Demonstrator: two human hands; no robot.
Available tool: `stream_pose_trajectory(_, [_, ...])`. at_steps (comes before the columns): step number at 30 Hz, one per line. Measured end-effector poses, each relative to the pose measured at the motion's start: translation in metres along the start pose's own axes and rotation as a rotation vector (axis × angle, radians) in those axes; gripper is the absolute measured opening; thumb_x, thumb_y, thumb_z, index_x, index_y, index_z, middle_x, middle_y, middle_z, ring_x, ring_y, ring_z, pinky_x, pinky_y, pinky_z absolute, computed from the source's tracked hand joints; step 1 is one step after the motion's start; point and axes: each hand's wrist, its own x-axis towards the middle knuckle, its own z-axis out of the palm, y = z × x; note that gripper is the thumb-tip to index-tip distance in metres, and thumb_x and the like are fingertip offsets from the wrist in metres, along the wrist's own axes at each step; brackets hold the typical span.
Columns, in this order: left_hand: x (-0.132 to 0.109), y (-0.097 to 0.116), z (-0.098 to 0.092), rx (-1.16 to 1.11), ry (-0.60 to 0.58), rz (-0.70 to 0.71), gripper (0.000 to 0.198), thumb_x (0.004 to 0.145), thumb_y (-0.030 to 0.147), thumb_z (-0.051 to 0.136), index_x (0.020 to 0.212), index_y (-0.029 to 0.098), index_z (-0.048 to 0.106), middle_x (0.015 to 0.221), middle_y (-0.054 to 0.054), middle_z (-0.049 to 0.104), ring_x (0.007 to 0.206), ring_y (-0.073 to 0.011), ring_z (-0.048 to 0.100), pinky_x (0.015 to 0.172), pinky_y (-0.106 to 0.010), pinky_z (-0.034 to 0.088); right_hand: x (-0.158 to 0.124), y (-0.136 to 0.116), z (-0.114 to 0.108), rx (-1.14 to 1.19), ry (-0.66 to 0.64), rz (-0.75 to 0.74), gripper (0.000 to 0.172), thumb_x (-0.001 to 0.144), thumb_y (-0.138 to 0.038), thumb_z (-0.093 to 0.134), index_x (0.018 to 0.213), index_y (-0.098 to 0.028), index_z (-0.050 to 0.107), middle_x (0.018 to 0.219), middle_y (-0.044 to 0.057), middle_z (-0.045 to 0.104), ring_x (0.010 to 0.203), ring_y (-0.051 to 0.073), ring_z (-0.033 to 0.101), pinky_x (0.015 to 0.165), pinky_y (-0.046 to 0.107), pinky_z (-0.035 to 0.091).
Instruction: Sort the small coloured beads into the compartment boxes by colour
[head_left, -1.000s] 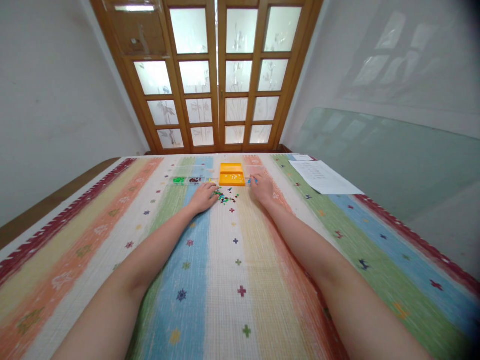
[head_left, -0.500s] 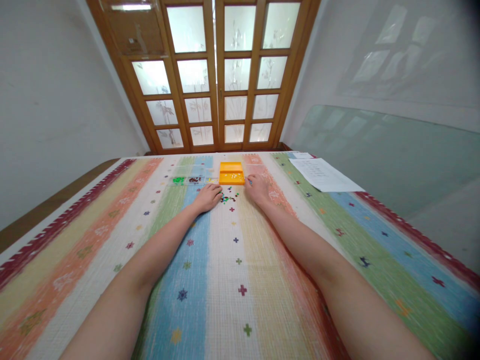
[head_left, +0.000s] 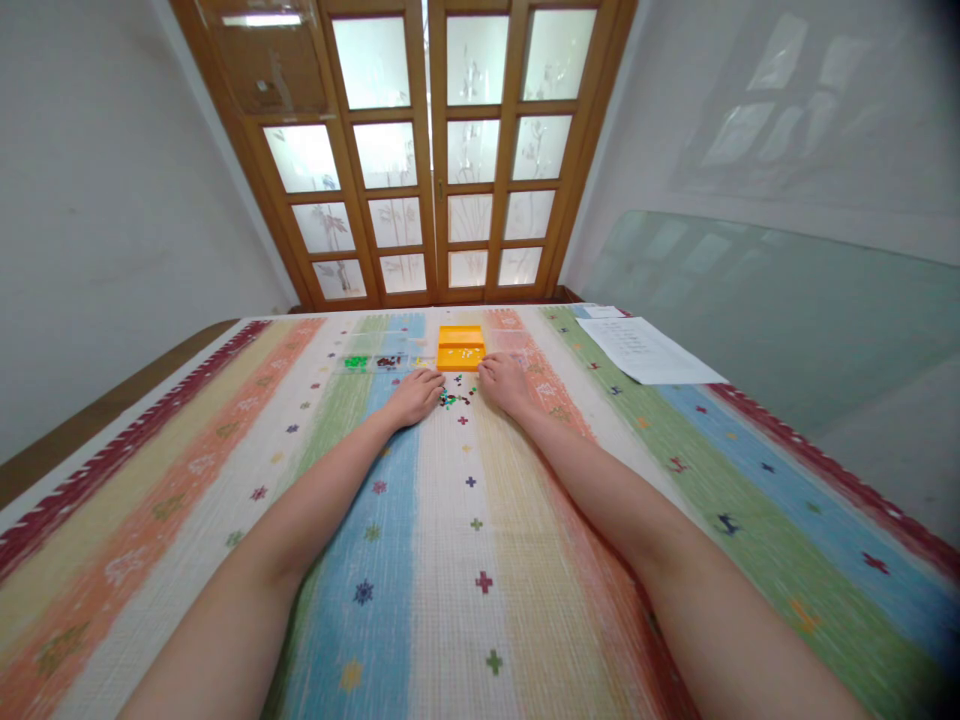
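Note:
A small loose pile of tiny coloured beads (head_left: pixel 456 398), green, dark red and blue-green, lies on the striped cloth between my hands. My left hand (head_left: pixel 417 396) rests on the cloth at the pile's left edge, its fingers loosely bent and slightly apart. Opposite it, my right hand (head_left: pixel 504 382) is closed, fingertips pinched close to the front right corner of an open yellow box (head_left: pixel 461 337). Whatever those fingertips hold is too small to see. Pale bits (head_left: pixel 469 353) lie in the box's front part.
Left of the box, a clear compartment case (head_left: pixel 405 362) holds green beads (head_left: pixel 355 363), dark red-brown beads (head_left: pixel 389 362) and yellow beads (head_left: pixel 422 362). A clear lid or case partly shows behind my right hand. Printed paper (head_left: pixel 645 350) lies at the far right of the table.
My right hand has shifted slightly left and down, from beside the box's right side toward the bead pile. My left hand stays in place.

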Motion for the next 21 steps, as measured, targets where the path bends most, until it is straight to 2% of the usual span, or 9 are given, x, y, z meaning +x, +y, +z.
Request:
stream_pose_trajectory(5, [-0.005,-0.014,-0.012,-0.051,0.129,-0.112,0.051,0.111,0.038,0.031,0.141,0.017,0.065,0.149,-0.012,0.063,0.141,-0.0250,0.053,0.125,-0.046,0.035,-0.002,-0.001,-0.002,0.020,-0.006,-0.034,0.031,0.105,-0.022,0.052,0.102,-0.015,0.083,0.117,0.012,0.076,0.108,0.025,0.066,0.101,0.036,0.046])
stream_pose_trajectory(14, [-0.025,-0.076,-0.036,-0.069,0.507,-0.568,0.049,0.109,0.034,0.027,0.128,0.017,0.069,0.138,-0.014,0.069,0.134,-0.0264,0.057,0.122,-0.048,0.038,-0.006,-0.007,-0.011,0.085,-0.086,-0.077,0.033,0.105,-0.023,0.049,0.102,-0.017,0.082,0.120,0.013,0.074,0.112,0.024,0.064,0.103,0.038,0.047])
stream_pose_trajectory(17, [-0.032,-0.090,-0.037,-0.044,0.540,-0.665,0.049,0.108,0.033,0.027,0.123,0.017,0.070,0.132,-0.015,0.071,0.128,-0.0266,0.060,0.119,-0.048,0.040,-0.007,-0.007,-0.009,0.103,-0.089,-0.100,0.034,0.106,-0.024,0.048,0.103,-0.017,0.081,0.118,0.012,0.074,0.112,0.024,0.063,0.103,0.037,0.047])
stream_pose_trajectory(21, [-0.039,-0.097,-0.037,-0.004,0.520,-0.718,0.048,0.107,0.034,0.027,0.122,0.018,0.070,0.131,-0.016,0.072,0.125,-0.0273,0.062,0.116,-0.050,0.041,-0.007,-0.006,-0.007,0.124,-0.080,-0.127,0.034,0.106,-0.023,0.048,0.101,-0.017,0.081,0.114,0.012,0.075,0.109,0.024,0.064,0.101,0.037,0.047])
